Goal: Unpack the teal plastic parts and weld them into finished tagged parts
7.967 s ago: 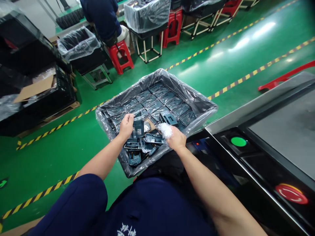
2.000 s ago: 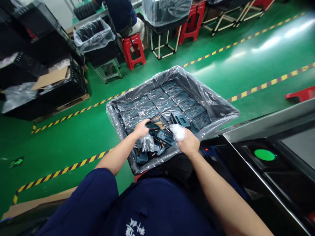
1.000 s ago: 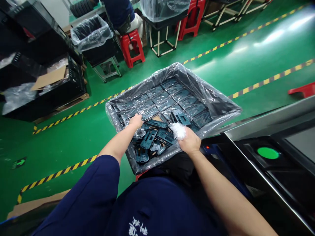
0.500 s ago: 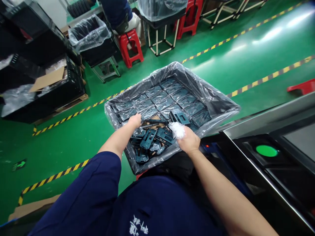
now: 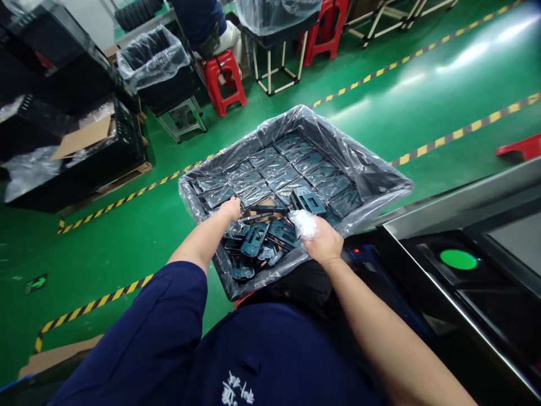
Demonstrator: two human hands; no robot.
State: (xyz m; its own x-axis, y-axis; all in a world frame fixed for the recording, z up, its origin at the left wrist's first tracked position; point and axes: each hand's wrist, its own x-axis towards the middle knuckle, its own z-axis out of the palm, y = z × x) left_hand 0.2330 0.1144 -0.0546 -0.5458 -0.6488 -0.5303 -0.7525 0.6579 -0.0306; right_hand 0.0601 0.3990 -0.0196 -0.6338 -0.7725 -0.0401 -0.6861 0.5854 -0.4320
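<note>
A black crate lined with clear plastic [image 5: 359, 135] stands in front of me. Wrapped dark parts [image 5: 270, 166] lie in rows over its far side, while loose dark plastic parts [image 5: 255, 239] are heaped at the near corner. My left hand [image 5: 231, 209] is closed at the left edge of the rows; what its fingers grip, if anything, is hidden. In my right hand [image 5: 325, 241] is a crumpled white wad [image 5: 303, 224], perhaps cloth or thin plastic. Just beyond that wad, one dark frame-shaped part [image 5: 310, 202] sits tilted on the others.
At right runs a metal-edged machine [image 5: 422, 259] with a green round light [image 5: 459, 259]. Black bins with cardboard [image 5: 84, 135] stand at left. A person [image 5: 200, 25] sits on a red stool [image 5: 224, 82] at the back. Yellow-black tape [image 5: 469, 127] marks the green floor.
My left hand has shifted very slightly left. The right hand keeps its place with the white wad, and the parts in the crate look the same.
</note>
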